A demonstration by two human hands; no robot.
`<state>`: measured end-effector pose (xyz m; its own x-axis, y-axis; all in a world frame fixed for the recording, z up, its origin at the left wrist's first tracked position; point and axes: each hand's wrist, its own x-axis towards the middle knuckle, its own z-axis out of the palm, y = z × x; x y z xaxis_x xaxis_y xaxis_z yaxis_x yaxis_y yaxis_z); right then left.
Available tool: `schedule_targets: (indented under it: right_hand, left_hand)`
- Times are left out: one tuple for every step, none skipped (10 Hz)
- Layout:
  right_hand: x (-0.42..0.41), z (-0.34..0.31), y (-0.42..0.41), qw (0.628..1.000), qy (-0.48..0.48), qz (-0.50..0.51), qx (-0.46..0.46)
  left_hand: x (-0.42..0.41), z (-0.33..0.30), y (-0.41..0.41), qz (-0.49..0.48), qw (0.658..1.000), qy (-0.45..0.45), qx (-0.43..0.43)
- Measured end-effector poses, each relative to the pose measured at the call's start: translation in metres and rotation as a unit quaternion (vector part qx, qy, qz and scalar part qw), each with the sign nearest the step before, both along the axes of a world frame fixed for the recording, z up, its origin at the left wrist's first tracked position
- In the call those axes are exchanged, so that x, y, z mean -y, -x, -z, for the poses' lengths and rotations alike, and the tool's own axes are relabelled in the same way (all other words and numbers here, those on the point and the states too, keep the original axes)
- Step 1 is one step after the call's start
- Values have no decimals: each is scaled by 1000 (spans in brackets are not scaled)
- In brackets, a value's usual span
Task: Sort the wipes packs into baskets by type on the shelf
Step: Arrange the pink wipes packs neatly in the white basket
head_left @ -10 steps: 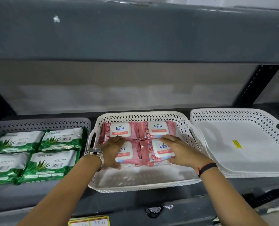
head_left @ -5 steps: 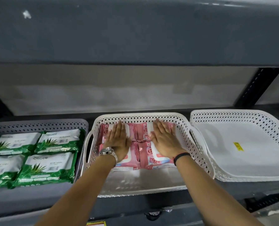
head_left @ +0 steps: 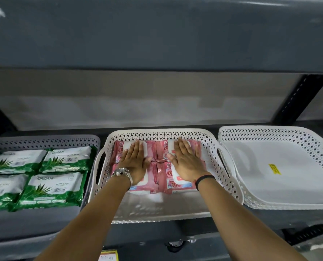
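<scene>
Atop pink wipes packs [head_left: 158, 164]: flat, extended fingers [head_left: 138, 147].

Head camera looks forward and down, close, perhaps slightly tilted, at shelf [head_left: 157, 232].

The flat left hand [head_left: 135, 162] and right hand [head_left: 186, 161] cover most of the white label flaps of the four pink rose-printed wipes packs [head_left: 158, 166] in the white perforated plastic middle basket [head_left: 209, 146], so the brand name cannot be read. The grey perforated plastic basket [head_left: 43, 142] on the left is cut by the picture's left edge, along with its two leftmost green-and-white aloe wipes packs [head_left: 4, 193]. On the right, the white perforated plastic basket [head_left: 270, 132] runs off the right edge, and its small yellow sticker [head_left: 274, 168] is too small to read.
</scene>
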<state>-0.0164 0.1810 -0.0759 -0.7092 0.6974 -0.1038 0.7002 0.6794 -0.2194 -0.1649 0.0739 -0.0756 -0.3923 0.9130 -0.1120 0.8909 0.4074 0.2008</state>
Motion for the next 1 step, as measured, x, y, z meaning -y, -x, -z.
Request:
schedule_targets:
  right_hand:
    - [5, -8, 1, 999, -27, -6, -40]
  left_hand:
    - [4, -13, -4, -4, 998, -65, 14]
